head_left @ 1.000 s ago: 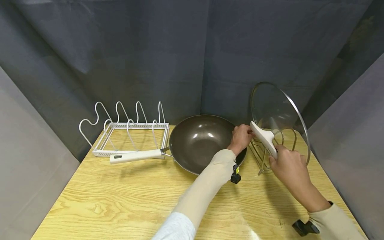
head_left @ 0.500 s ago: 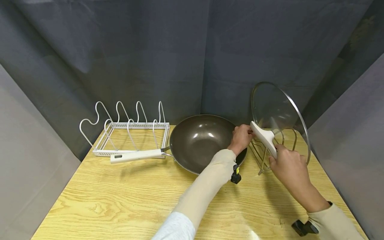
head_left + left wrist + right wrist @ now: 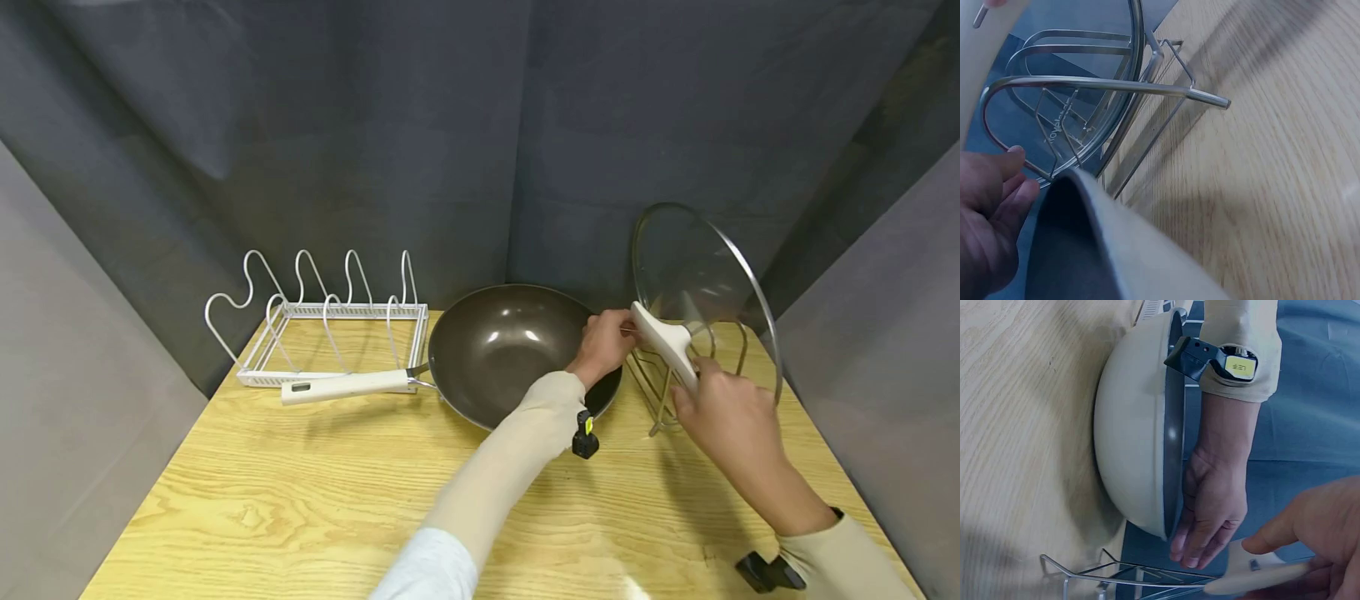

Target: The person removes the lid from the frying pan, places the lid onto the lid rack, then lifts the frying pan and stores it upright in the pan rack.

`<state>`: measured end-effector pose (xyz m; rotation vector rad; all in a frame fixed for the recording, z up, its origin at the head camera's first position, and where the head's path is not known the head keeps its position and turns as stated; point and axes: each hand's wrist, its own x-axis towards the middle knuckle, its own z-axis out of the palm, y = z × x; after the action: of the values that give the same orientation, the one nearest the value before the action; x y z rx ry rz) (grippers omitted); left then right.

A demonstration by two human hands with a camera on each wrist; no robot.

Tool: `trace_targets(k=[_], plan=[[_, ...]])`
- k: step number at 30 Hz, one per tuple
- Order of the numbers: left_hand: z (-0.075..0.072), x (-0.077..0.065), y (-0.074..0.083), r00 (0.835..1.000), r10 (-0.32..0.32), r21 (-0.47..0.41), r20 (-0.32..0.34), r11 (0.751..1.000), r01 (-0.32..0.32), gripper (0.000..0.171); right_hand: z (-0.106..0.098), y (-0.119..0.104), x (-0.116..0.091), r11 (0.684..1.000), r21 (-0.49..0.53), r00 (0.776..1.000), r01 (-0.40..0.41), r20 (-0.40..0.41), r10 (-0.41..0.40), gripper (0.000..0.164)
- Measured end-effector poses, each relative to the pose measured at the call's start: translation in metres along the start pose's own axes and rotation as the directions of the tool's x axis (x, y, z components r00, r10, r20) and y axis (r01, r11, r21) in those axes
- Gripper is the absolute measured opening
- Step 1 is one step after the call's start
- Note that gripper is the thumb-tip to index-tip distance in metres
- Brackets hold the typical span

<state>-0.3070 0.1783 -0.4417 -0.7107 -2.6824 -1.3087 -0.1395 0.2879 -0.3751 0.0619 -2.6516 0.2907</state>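
Note:
My right hand (image 3: 731, 412) grips the pale handle (image 3: 666, 337) of a glass lid (image 3: 697, 262) with a metal rim. The lid stands on edge, steeply tilted, among the hoops of a metal wire lid rack (image 3: 1091, 82). My left hand (image 3: 602, 343) reaches across the wok (image 3: 502, 358), and its thumb and fingers pinch the rack's nearest hoop, as the left wrist view shows. The dark-lined wok sits upright on the table, its cream outside (image 3: 1129, 419) seen in the right wrist view. The left forearm hides part of the wok's near right side.
At the left stands a white wire pan rack (image 3: 258, 379) with several hoops. The wok's cream handle (image 3: 345, 387) points left, in front of that rack's near edge. A dark curtain (image 3: 375, 150) hangs behind the wooden table (image 3: 300, 500), with grey panels at both sides.
The head view has shifted slightly, so everything sits a little differently in it. Both hands keep their holds, and the lid, rack and wok stay in place.

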Motion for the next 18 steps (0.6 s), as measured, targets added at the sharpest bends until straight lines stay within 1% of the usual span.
trace_targets(k=[3, 6, 12, 15, 18], plan=[[-0.007, 0.0, -0.001, 1.0, 0.006, 0.002, -0.003, 1.0, -0.006, 0.024, -0.004, -0.002, -0.001, 1.0, -0.013, 0.999, 0.029, -0.043, -0.029, 0.044], [-0.017, 0.0, 0.0, 1.0, 0.002, 0.015, 0.012, 1.0, -0.002, 0.029, -0.009, -0.006, -0.002, 0.998, -0.025, 0.993, 0.059, -0.098, -0.061, 0.044], [-0.045, -0.003, 0.0, 0.998, 0.001, 0.076, 0.058, 0.997, -0.005, 0.041, -0.02, -0.016, -0.004, 0.994, -0.014, 0.977, 0.11, -0.18, -0.111, 0.049], [-0.058, -0.006, -0.005, 0.996, -0.001, 0.089, 0.086, 0.996, -0.007, 0.045, -0.024, -0.02, -0.004, 0.99, 0.005, 0.968, 0.14, -0.213, -0.136, 0.052], [-0.071, -0.01, -0.011, 0.995, -0.001, 0.101, 0.102, 0.995, -0.01, 0.047, -0.026, -0.023, -0.003, 0.985, 0.034, 0.962, 0.168, -0.224, -0.156, 0.053]])
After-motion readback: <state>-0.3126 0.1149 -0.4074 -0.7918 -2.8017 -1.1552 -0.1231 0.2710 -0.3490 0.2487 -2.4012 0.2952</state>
